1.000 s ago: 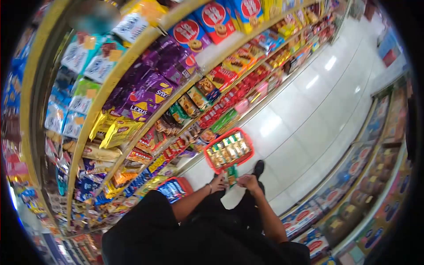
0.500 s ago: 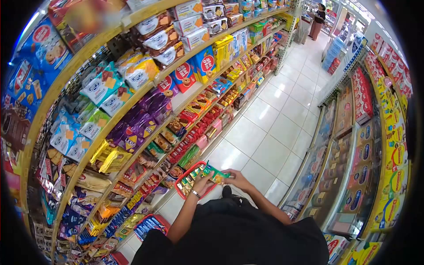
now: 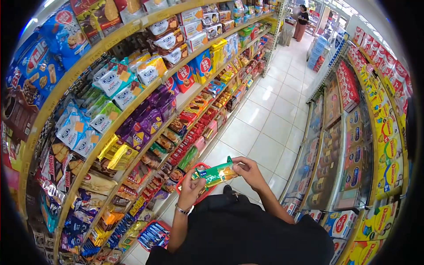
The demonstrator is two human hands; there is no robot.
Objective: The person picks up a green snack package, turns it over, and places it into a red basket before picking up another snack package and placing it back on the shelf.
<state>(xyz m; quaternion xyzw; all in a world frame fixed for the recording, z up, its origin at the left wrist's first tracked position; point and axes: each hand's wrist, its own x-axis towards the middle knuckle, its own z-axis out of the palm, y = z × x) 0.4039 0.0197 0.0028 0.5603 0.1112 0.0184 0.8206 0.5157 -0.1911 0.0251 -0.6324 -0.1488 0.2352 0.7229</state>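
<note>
A green snack packet [image 3: 217,175] with a yellowish picture is stretched between my two hands, its printed side up. My left hand [image 3: 191,190], with a bracelet or watch at the wrist, pinches the packet's left end. At the right end, the fingers and thumb of my right hand [image 3: 249,171] are closed on the wrapper. Beneath the packet and my left hand is a red basket [image 3: 202,166], largely covered by them, so its contents are mostly hidden.
Packed snack shelves [image 3: 176,106] curve along the left. A second red basket [image 3: 154,235] with blue packets sits low at the left. Boxed goods fill the right shelves [image 3: 353,168]. A person [image 3: 301,23] stands at the far end of the tiled aisle [image 3: 256,119].
Both hands have lifted the green packet up from the red basket, closer to the camera, and hold it spread flat. The camera view has shifted slightly.
</note>
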